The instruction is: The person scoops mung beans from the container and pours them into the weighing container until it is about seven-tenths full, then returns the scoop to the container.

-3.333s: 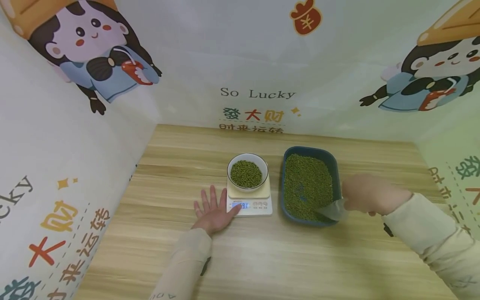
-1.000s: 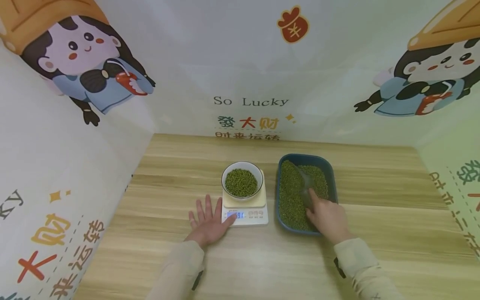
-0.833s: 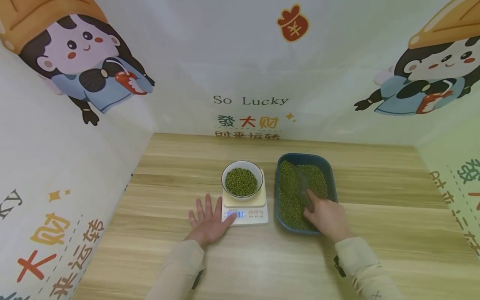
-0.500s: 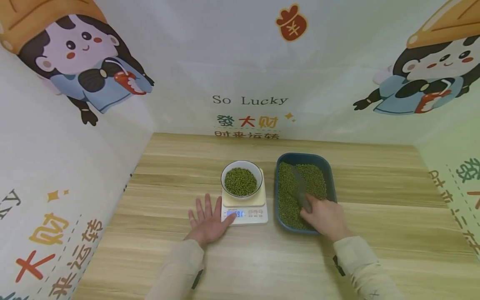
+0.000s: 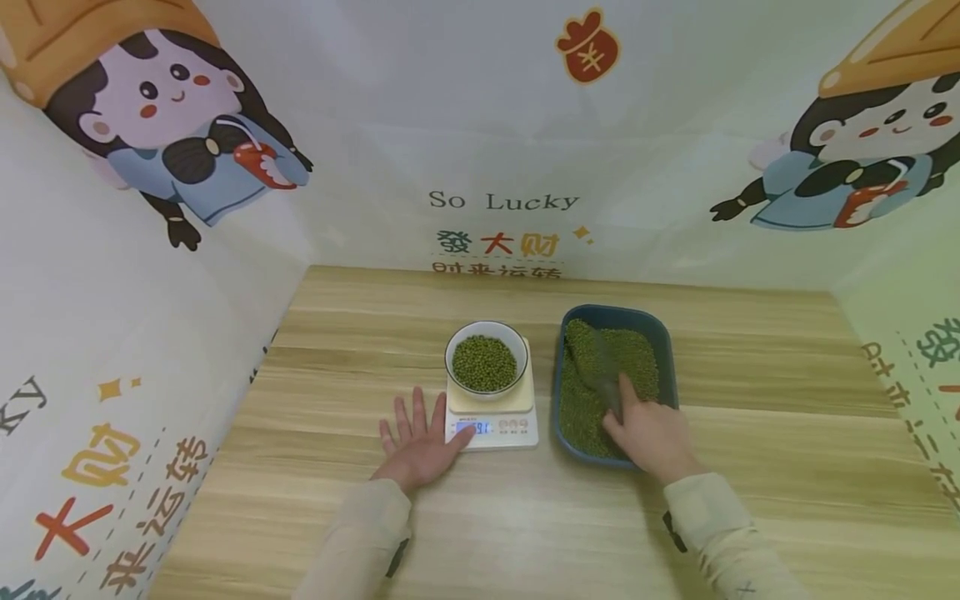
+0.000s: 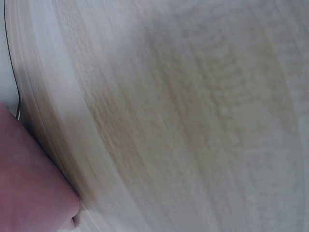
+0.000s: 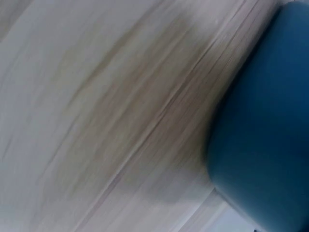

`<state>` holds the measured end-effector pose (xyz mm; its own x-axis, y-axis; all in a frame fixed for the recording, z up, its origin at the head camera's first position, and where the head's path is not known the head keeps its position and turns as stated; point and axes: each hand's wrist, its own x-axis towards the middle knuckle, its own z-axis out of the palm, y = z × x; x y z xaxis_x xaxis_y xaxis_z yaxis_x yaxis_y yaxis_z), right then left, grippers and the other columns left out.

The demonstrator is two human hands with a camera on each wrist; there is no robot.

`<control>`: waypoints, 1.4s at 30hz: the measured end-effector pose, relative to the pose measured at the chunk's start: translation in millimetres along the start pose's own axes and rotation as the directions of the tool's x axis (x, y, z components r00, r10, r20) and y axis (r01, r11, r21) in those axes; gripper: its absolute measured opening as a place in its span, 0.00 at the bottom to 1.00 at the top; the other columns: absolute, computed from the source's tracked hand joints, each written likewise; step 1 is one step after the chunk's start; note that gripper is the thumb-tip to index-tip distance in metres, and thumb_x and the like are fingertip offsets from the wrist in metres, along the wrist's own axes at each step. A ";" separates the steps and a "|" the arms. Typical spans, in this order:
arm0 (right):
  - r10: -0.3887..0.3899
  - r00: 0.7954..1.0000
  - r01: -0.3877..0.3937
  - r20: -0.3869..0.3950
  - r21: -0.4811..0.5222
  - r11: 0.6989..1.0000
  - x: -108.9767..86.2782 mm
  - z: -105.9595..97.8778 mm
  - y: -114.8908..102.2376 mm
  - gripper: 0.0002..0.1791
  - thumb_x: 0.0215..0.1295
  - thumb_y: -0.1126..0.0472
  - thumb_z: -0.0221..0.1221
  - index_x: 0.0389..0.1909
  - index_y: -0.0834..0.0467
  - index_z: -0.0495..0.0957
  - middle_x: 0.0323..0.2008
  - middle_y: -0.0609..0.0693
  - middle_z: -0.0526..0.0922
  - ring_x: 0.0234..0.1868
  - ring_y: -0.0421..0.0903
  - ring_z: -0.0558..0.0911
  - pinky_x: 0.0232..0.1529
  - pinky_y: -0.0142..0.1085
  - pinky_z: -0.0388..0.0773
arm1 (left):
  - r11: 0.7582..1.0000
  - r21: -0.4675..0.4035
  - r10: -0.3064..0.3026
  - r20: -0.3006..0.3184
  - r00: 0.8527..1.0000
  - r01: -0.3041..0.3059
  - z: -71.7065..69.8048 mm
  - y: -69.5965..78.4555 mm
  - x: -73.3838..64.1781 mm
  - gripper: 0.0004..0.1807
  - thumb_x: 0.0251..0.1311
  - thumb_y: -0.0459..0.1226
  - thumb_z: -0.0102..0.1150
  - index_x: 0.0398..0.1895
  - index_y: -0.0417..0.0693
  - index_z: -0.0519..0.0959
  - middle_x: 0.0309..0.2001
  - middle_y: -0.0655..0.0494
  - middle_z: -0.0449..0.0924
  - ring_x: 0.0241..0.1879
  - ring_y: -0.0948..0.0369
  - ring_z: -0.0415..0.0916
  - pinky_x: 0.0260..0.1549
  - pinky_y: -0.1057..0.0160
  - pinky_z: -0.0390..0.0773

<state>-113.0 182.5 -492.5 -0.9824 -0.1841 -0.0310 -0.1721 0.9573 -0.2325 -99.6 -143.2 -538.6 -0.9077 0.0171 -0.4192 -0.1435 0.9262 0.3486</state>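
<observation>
My right hand (image 5: 654, 435) grips the handle of a translucent grey scoop (image 5: 609, 367) over the front part of a dark blue tub (image 5: 664, 332). The tub holds green mung beans (image 5: 581, 417), and more beans fill the scoop's head, which points toward the far left corner. Fingers spread, my left hand (image 5: 422, 454) rests beside a white kitchen scale (image 5: 517, 438), its thumb over the lit display. A white bowl (image 5: 487, 327) of mung beans stands on the scale's platform. In the left wrist view only part of the left hand (image 6: 34, 179) shows.
Scale and tub stand side by side on a wood-grain table (image 5: 765, 375), a narrow gap between them. Printed cloth walls (image 5: 675, 150) enclose the table at the back and both sides. The tub's outer wall (image 7: 265, 121) fills the right of the right wrist view.
The right hand has come from the tub's right side to its front, and the scoop now points far left and is loaded with beans. The left hand stays by the scale.
</observation>
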 end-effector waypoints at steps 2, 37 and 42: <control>0.018 1.000 -0.018 -0.001 0.004 1.000 0.0 0.3 -0.1 0.37 0.59 0.48 0.50 0.64 0.65 0.54 0.05 0.44 0.63 0.05 0.41 0.61 0.04 0.33 0.55 | 1.000 0.006 0.002 -0.008 1.000 -0.001 1.6 -0.2 1.6 0.50 0.44 0.76 0.18 0.69 0.64 0.32 0.65 0.54 0.08 0.58 0.50 0.02 0.45 0.46 0.07; -0.149 0.984 0.147 -0.098 -0.025 0.989 -1.1 2.4 4.1 0.33 0.57 0.50 0.52 0.62 0.62 0.61 0.04 0.40 0.60 0.05 0.37 0.58 0.05 0.32 0.55 | 1.000 0.009 0.002 -0.019 1.000 -0.001 -2.7 2.9 -3.6 0.50 0.45 0.75 0.18 0.69 0.61 0.33 0.66 0.52 0.11 0.59 0.50 0.04 0.49 0.43 0.10; -0.171 0.980 0.171 -0.100 -0.012 0.985 -1.5 1.5 3.3 0.33 0.57 0.51 0.53 0.62 0.62 0.61 0.06 0.40 0.61 0.06 0.37 0.60 0.07 0.32 0.57 | 1.000 0.011 0.003 -0.015 1.000 -0.002 -2.7 2.3 -3.9 0.50 0.46 0.75 0.19 0.70 0.61 0.34 0.66 0.52 0.12 0.60 0.49 0.04 0.49 0.42 0.10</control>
<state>-111.9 185.7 -494.6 -0.9408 -0.3217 0.1069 -0.3380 0.9143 -0.2230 -97.4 -142.1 -533.9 -0.9138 0.0139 -0.4059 -0.1372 0.9302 0.3406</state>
